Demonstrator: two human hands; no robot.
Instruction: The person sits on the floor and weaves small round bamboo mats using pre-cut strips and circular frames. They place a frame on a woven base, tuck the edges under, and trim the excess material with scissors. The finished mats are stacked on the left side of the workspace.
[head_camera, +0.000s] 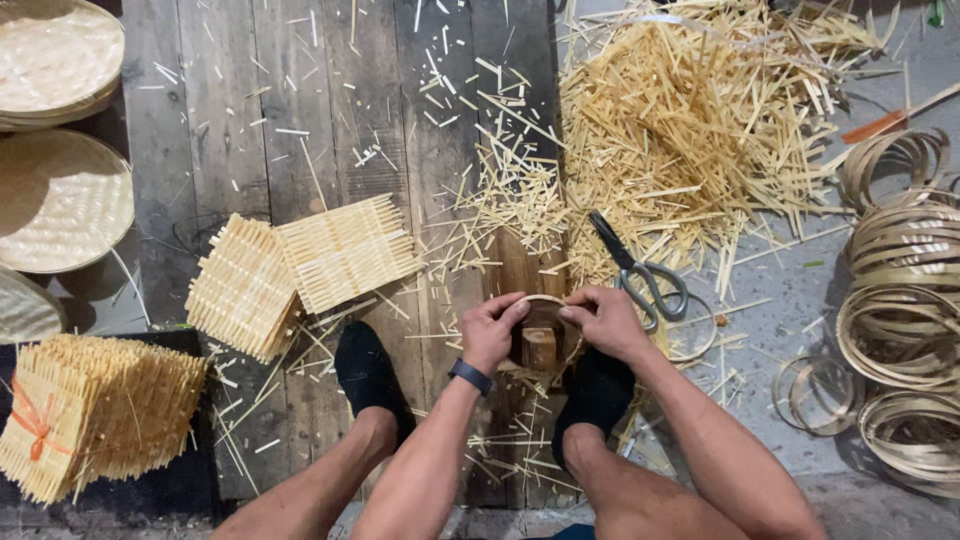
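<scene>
My left hand (490, 331) and my right hand (604, 320) both grip a thin bamboo ring (545, 300), pressing it over a small wooden block (540, 347) on the plank floor. A dark band sits on my left wrist. My two feet in black socks (368, 375) rest on either side of the block. Grey-handled scissors (640, 272) lie just beyond my right hand.
A big heap of bamboo offcuts (700, 120) lies at the upper right. Coiled bamboo rings (900, 300) pile up on the right. Square woven mats (300, 265) lie at centre left, a tied stack (95, 410) at lower left, round woven trays (55, 130) at far left.
</scene>
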